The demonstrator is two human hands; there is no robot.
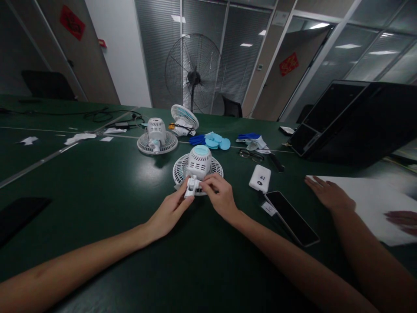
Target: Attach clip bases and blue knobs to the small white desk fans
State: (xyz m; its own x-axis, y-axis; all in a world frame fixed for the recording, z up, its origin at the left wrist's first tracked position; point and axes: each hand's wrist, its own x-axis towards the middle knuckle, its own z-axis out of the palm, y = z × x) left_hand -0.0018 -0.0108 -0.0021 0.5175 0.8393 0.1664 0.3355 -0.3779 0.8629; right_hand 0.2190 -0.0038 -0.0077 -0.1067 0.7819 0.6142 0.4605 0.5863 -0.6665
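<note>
A small white fan lies grille down on the green table, its motor housing with a light-blue cap pointing up. At its near side sits a white bracket. My left hand is closed on the bracket from the left, thumb and fingers on either side of it. From the right, my right hand pinches the bracket's side, where a small white part, perhaps a knob, is mostly covered by the fingertips. Behind, to the left, a second white fan lies grille down, and a third fan is tilted.
Light-blue fan blades and blue-white gloves lie behind. Glasses, a white power bank and a phone are to the right. Another person's hands rest on white paper. A large black monitor stands beyond.
</note>
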